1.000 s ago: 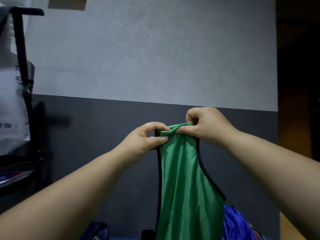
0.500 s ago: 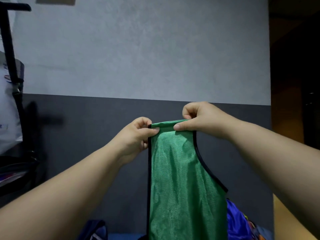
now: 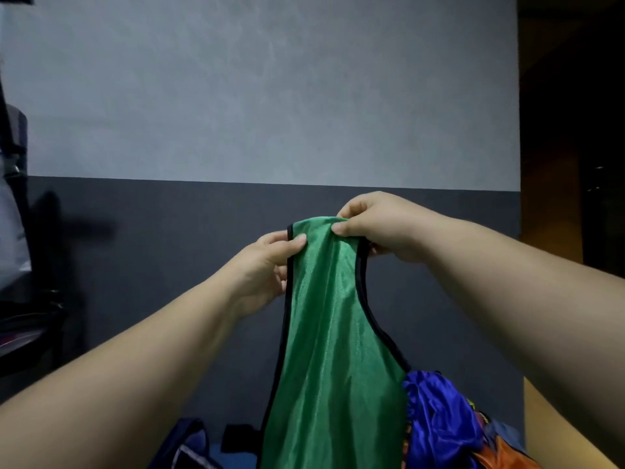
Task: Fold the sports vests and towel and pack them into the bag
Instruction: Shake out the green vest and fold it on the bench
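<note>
A green sports vest with black edging hangs in front of me, held up by its shoulder strap. My left hand pinches the strap's left edge between thumb and fingers. My right hand pinches the strap's top right corner, slightly higher than the left. Behind the vest's lower right lies a crumpled blue vest, with an orange cloth beneath it. A dark blue bag shows partly at the bottom edge, left of the green vest. No towel is visible.
A wall, light grey above and dark grey below, stands close ahead. A dark rack with a white bag is at the far left. A dark doorway opens at the right. A wooden surface shows at bottom right.
The camera view has shifted right and down. My hands have moved closer together on the strap, which now bunches and curves over instead of lying flat. More of the blue and orange cloth shows.
</note>
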Motion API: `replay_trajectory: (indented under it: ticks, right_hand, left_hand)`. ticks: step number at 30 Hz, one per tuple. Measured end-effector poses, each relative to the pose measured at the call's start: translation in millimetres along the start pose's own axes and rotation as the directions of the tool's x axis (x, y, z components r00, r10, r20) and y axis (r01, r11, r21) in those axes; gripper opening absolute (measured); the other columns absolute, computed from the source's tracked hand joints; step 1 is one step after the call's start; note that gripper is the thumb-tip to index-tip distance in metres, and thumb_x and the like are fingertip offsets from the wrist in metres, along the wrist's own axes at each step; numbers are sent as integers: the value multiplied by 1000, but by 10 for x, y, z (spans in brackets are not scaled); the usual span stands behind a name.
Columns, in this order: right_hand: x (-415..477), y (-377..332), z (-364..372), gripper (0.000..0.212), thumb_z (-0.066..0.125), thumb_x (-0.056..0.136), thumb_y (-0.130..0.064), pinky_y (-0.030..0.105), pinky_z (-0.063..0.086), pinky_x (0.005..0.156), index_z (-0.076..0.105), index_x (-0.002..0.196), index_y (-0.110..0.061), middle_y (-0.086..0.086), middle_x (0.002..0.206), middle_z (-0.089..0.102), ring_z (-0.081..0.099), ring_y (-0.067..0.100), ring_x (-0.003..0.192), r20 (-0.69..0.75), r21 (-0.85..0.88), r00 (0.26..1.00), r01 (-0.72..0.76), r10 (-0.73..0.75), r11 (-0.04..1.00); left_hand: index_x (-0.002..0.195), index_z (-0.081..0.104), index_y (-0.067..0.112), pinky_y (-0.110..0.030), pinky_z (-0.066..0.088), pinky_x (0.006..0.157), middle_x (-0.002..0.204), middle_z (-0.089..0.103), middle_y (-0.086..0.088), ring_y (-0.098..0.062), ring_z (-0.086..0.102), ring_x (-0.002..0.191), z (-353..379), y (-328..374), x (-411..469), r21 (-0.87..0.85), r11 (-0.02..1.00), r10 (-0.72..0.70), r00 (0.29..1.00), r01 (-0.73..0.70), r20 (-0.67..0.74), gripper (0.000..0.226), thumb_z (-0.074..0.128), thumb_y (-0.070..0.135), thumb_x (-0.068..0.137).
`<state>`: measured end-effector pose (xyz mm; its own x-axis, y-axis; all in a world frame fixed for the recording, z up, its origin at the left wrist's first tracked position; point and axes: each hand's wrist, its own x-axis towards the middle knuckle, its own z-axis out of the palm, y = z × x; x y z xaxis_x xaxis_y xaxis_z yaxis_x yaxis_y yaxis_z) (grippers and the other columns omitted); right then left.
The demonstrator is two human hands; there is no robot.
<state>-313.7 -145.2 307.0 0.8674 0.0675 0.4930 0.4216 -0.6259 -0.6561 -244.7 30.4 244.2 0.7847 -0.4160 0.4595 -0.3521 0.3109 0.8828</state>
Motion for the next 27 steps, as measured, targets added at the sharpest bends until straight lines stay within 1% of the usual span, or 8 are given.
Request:
replay_trajectory:
  ticks: [3, 7, 10, 14, 18, 20, 24, 27]
  right_hand:
    - [8, -24, 10, 8, 63, 92, -13, 27, 52, 63, 63, 84, -16, 1, 74, 64, 60, 12, 65, 7, 50, 1000, -28, 28, 998]
    - [-14, -31, 4, 16, 60, 94, -11, 16, 43, 45, 59, 80, -17, -2, 66, 59, 54, 5, 49, 34, 76, 999, -45, 42, 996]
    - [-12, -7, -13, 17, 58, 96, -11, 16, 41, 43, 59, 80, -18, -2, 67, 58, 53, 5, 50, 43, 104, 998, -56, 52, 993]
    - [0, 53, -74, 14, 57, 96, -10, 25, 47, 61, 60, 84, -17, 1, 75, 60, 55, 12, 64, 44, 123, 997, -71, 66, 990]
    - [4, 140, -157, 13, 58, 94, -12, 29, 51, 72, 63, 84, -19, 4, 83, 66, 58, 12, 72, 45, -98, 995, -85, 90, 992]
    - [-2, 154, -184, 5, 66, 88, -25, 33, 50, 81, 67, 88, -21, 5, 98, 70, 62, 14, 86, 21, -264, 997, -64, 72, 962]
    - [-110, 45, -122, 52, 54, 81, -71, 31, 47, 92, 68, 106, -27, -12, 109, 65, 61, 9, 103, 20, -334, 998, -44, 53, 942]
    - [-101, 37, 17, 59, 43, 86, -73, 32, 46, 88, 67, 108, -25, -11, 107, 62, 57, 13, 102, -43, -465, 999, -13, -8, 885]
  left_hand:
    - [119, 63, 1, -45, 37, 92, 120, 61, -22, -32, 52, 103, -5, -72, -37, 91, 993, -85, 993, 78, 83, 53, 69, 33, 77]
    - [125, 60, 5, -46, 44, 99, 120, 65, -15, -27, 60, 103, -48, -133, -32, 106, 992, -82, 992, 71, 97, 56, 67, 34, 78]
    - [111, 66, 12, -38, 52, 83, 104, 70, -9, -22, 65, 90, -33, -162, -47, 41, 997, -62, 993, 58, 101, 36, 68, 32, 82]
    - [108, 68, 12, -31, 55, 72, 97, 71, -7, -18, 66, 79, 4, -205, -48, -69, 998, 4, 996, 2, 85, 31, 70, 27, 81]
    - [99, 69, 9, -29, 57, 63, 85, 72, -6, -16, 66, 70, 98, -213, -62, -55, 996, 66, 997, -68, -33, 15, 64, 18, 87]
    - [96, 69, 10, -26, 56, 61, 80, 73, -4, -15, 65, 67, 160, -218, -78, 11, 995, 96, 994, -95, -59, 10, 63, 15, 89]
    - [97, 70, 7, -26, 55, 61, 85, 74, -9, -18, 69, 70, 274, -237, -92, 91, 988, 127, 991, -124, -36, 11, 67, 13, 88]
    - [99, 70, 4, -25, 54, 60, 86, 75, -11, -20, 71, 71, 350, -254, -96, 83, 989, 125, 992, -123, -24, 13, 67, 11, 88]
